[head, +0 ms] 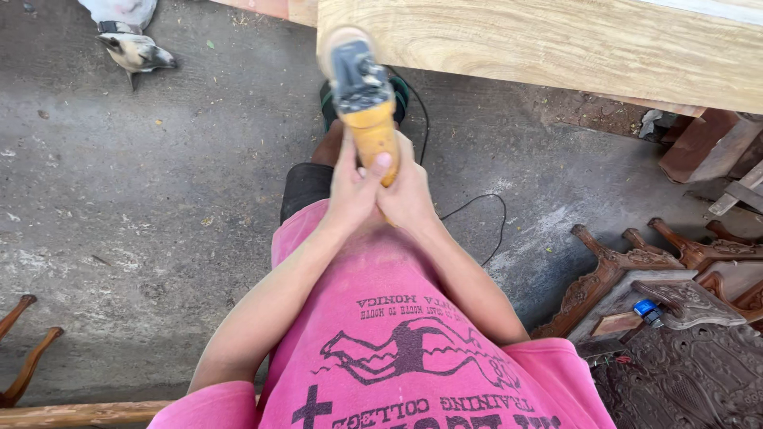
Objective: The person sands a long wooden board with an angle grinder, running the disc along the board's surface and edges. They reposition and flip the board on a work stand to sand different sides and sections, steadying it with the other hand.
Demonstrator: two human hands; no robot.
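Both my hands clasp the yellow body of an angle grinder [367, 111]. My left hand [354, 184] wraps the handle from the left, thumb up along it. My right hand [409, 195] grips it from the right and below. The grinder's grey head and sanding disc [343, 44] sit against the left end of a large pale wooden plank [556, 44]. The tool's black cord [477, 210] loops on the concrete floor to my right. I wear a pink printed shirt, and my foot in a dark sandal shows just under the grinder.
Carved dark wooden furniture parts [668, 294] lie at the right, with a small blue object [645, 308] among them. Curved wooden legs [24, 349] stick in from the lower left. A dog [131, 36] stands at the top left on the grey concrete floor.
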